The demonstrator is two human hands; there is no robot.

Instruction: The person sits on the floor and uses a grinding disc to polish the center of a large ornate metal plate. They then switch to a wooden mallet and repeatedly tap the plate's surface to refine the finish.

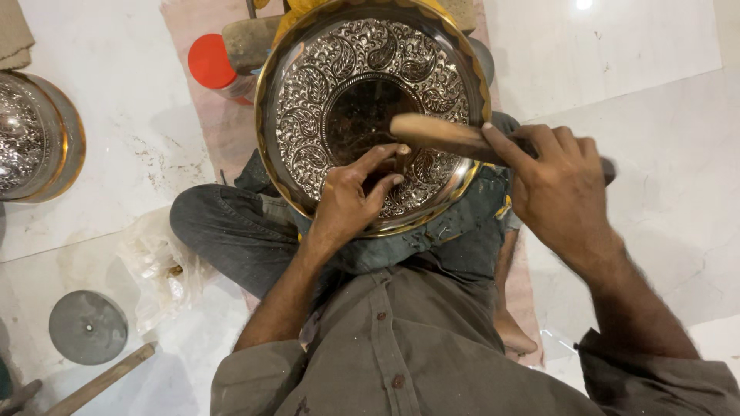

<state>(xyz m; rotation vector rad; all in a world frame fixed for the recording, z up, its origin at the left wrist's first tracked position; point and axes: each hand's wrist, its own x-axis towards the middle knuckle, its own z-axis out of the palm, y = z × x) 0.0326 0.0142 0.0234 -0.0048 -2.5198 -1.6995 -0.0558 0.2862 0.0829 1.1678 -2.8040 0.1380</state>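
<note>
A round embossed silver plate point(308, 100) with a golden rim rests on my lap, its raised paisley pattern ringing a plain dark centre. My left hand point(351, 196) lies on the plate's near part, thumb and fingers pinched together on something too small to make out. My right hand point(559, 185) grips a wooden-handled tool point(435, 135) that reaches leftward over the plate, its pale end just above my left fingers.
A red-lidded container point(212, 65) and a wooden block point(247, 40) sit behind the plate. Another embossed plate point(35, 139) lies at the left edge. A grey metal disc point(87, 327), a wooden stick point(100, 381) and crumpled plastic point(158, 266) lie on the white floor.
</note>
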